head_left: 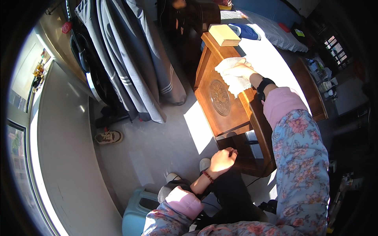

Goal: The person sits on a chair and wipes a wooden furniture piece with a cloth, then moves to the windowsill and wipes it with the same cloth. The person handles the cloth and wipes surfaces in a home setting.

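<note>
My right hand (242, 70) is closed on a thin white cloth (237, 85), pressing it against the top edge of a brown wooden cabinet (236, 110). Part of the cloth hangs down over the cabinet's side panel, above a carved round medallion (219, 97). A black band circles my right wrist. My left hand (223, 160) is curled into a loose fist above my knee, close to the cabinet's open lower shelf. Nothing shows in its fingers, and a beaded bracelet (207, 176) sits on that wrist.
On the cabinet's far corner lies a yellow box-shaped block (224, 35), with blue-and-white fabric (247, 31) beside it. Grey curtains (130, 67) hang at the far left. A shoe (109, 137) stands on the floor, and a light-blue plastic bin (136, 214) stands by my left arm.
</note>
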`<control>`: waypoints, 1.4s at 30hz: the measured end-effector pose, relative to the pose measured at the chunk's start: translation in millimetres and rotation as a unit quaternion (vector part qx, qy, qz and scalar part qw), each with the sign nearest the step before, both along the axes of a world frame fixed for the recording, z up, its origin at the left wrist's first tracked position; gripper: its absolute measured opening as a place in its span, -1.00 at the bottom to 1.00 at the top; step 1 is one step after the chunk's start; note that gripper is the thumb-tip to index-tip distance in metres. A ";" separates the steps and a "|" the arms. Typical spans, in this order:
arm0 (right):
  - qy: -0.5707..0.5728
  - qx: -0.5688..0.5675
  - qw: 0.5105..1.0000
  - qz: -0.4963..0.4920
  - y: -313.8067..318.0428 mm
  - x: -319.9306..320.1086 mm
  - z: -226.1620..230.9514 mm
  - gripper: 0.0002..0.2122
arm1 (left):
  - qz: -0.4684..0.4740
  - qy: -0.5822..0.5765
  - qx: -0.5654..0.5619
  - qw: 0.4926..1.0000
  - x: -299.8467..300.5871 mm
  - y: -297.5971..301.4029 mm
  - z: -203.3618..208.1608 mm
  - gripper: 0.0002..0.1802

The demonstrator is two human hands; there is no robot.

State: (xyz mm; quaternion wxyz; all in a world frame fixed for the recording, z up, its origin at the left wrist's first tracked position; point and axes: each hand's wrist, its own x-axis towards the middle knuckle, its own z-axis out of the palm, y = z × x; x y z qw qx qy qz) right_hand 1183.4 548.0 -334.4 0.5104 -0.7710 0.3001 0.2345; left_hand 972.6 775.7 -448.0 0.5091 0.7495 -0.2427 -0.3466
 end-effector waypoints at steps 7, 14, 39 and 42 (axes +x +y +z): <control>-0.056 -0.275 0.959 0.025 4.5 49.9 -17.0 -0.18 | 0.039 -0.040 0.036 0.998 19.6 1.1 -4.0 -0.70; -0.087 -0.489 0.868 -0.009 16.7 64.4 -20.8 -0.11 | 0.026 -0.073 0.064 0.995 19.8 12.2 -7.8 -0.76; -0.010 -0.448 0.894 0.003 22.9 -322.4 -15.6 0.23 | 0.138 -0.210 0.083 0.964 -112.5 31.5 6.4 -0.68; -0.049 -0.502 0.864 0.009 29.5 -359.6 -18.7 0.22 | 0.150 -0.205 0.095 0.963 -127.7 28.8 -1.9 -0.68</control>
